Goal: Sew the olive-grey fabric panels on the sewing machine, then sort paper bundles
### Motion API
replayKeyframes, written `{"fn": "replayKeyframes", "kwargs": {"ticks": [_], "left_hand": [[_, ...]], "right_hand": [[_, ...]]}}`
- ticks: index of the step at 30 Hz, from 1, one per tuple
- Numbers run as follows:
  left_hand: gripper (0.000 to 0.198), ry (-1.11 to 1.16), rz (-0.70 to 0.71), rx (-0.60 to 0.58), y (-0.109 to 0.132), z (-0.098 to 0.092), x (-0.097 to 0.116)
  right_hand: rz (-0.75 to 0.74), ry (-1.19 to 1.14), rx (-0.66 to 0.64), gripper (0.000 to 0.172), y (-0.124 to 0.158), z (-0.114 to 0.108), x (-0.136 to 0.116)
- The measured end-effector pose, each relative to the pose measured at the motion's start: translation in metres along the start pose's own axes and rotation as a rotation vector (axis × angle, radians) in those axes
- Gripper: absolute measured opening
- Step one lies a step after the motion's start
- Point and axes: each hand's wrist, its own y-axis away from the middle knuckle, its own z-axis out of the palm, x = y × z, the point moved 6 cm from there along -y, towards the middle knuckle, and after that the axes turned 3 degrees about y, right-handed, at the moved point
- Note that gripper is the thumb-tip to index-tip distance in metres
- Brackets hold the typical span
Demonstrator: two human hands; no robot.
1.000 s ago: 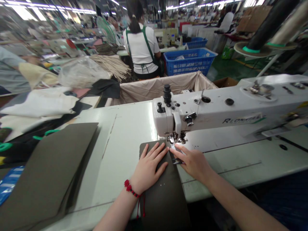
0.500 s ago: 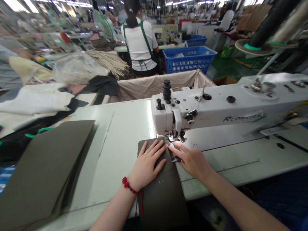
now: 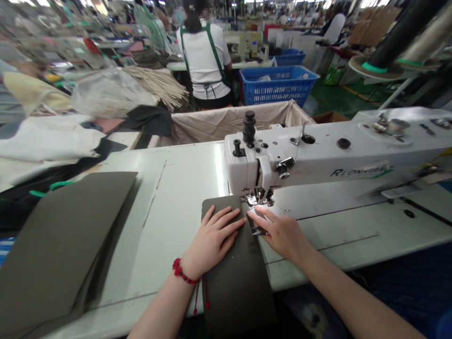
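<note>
A dark olive fabric panel lies on the sewing table, its far right edge by the presser foot of a white sewing machine. My left hand, a red and black cord bracelet at its wrist, rests flat on the panel with fingers spread. Just right of the panel's edge is my right hand. Its index and middle fingers reach toward the presser foot. Tucked under its curled fingers are small thread snips, with the metal tips pointing left over the panel.
More olive panels lie stacked on the table's left. Beyond them are white cloth pieces and a clear plastic bag. A fabric-lined bin stands behind the table. Farther back are a seated person and a blue crate.
The panel has slid slightly away from me, alongside the presser foot. My left thumb has drawn nearer to its fingers. The right hand stays almost in place. The view has shifted a little.
</note>
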Motion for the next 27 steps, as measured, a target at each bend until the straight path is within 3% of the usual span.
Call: {"fn": "replayKeyframes", "kwargs": {"ticks": [14, 27], "left_hand": [[0.044, -0.012, -0.138, 0.032, 0.0028, -0.0004, -0.0076], [0.044, 0.003, -0.163, 0.029, 0.0025, -0.0003, -0.0096]], "right_hand": [[0.000, -0.041, -0.013, 0.055, -0.0001, -0.0006, 0.0007], [-0.002, -0.048, -0.018, 0.055, 0.0000, -0.0011, 0.0014]]}}
